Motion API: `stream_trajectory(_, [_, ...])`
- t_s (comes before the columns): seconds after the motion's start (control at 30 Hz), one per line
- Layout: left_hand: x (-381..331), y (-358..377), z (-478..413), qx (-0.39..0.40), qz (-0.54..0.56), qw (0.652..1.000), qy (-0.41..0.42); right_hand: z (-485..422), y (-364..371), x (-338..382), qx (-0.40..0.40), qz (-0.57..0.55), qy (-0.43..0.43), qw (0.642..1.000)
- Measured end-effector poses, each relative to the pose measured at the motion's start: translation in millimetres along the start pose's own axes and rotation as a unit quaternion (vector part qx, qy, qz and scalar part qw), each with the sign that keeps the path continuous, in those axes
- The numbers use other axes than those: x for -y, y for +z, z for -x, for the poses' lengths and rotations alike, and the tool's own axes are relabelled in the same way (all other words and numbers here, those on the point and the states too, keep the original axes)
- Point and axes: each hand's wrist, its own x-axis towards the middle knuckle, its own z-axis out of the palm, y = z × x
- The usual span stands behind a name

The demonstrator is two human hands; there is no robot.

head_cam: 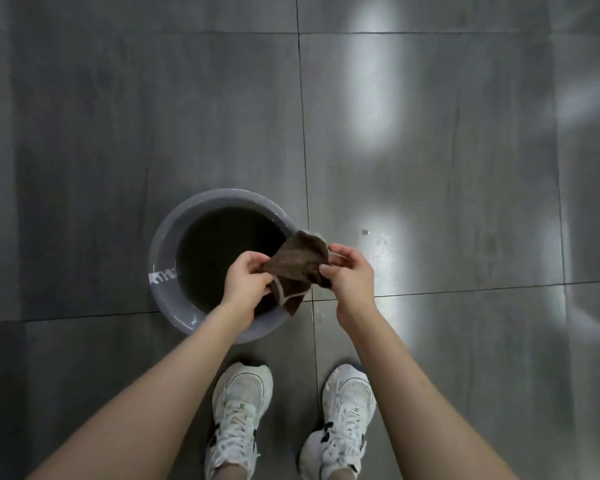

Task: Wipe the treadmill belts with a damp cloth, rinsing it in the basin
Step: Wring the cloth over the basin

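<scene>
Brown cloth (298, 263): held at mid-frame, pinched by left hand (246, 284) and right hand (352, 275), over right rim of grey basin (163, 237). Basin: dark water, on grey tiled floor (430, 168). White sneakers (239, 410): lower centre.

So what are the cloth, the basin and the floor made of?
The cloth: soft brown towelling or microfibre, matt, with fuzzy nap and a pale hem. The basin: probably grey plastic, smooth with slight sheen on the rim. The floor: large grey tiles, ceramic or stone, glossy enough to reflect lights.
</scene>
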Motion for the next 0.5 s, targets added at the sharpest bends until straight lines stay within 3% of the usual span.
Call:
stream_trajectory(0.1, [7,-3,-18,-0.011,-0.129,0.988,0.078,-28,6,-34,-0.045,0.108,0.005,0.993])
stream_trajectory(0.17, [7,0,-23,0.068,-0.209,0.973,0.069,-36,8,-48,-0.025,0.196,0.015,0.980])
stream_trajectory(0.27, [0,8,-23,0.165,-0.278,0.946,0.029,-35,11,-50,-0.007,0.238,0.020,0.971])
stream_trajectory(0.37, [-9,13,-21,0.101,-0.388,0.915,0.047,-30,9,-39,0.000,0.264,0.015,0.965])
stream_trajectory(0.5, [-17,25,-17,0.096,-0.380,0.915,0.089,-22,5,-27,0.033,0.316,0.011,0.948])
